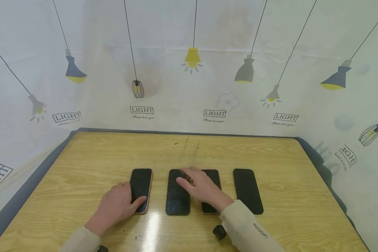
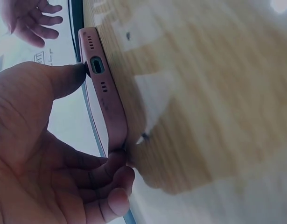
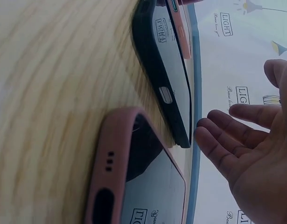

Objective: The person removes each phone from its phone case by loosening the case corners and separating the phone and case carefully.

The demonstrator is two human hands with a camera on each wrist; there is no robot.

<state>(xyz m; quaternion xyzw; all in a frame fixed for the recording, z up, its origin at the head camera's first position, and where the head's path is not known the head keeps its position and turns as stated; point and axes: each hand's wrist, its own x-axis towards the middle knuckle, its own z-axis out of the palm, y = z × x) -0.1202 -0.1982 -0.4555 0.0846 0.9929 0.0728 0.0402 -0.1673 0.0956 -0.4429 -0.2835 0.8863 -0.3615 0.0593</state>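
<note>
My left hand [image 1: 116,204] grips the leftmost smartphone [image 1: 141,185], thumb on its screen side and fingers curled at its left edge. This phone has a pink case; its charging port [image 2: 97,65] shows in the left wrist view. Over the gap between two middle phones hovers my right hand [image 1: 203,187], fingers loosely bent and holding nothing. Below its fingertips is a smartphone in a dark case [image 1: 177,197]. Partly hidden under the right hand lies another pink-cased smartphone [image 1: 211,175]. A black smartphone [image 1: 248,190] lies at the far right, partly covered by the sleeve.
The phones lie screen up in a row on a wood-grain table [image 1: 91,157]. Behind the table and at both sides hangs a white cloth [image 1: 170,122] printed with lamps. A dark wrist-camera piece [image 1: 219,232] sits under the right sleeve [image 1: 249,225].
</note>
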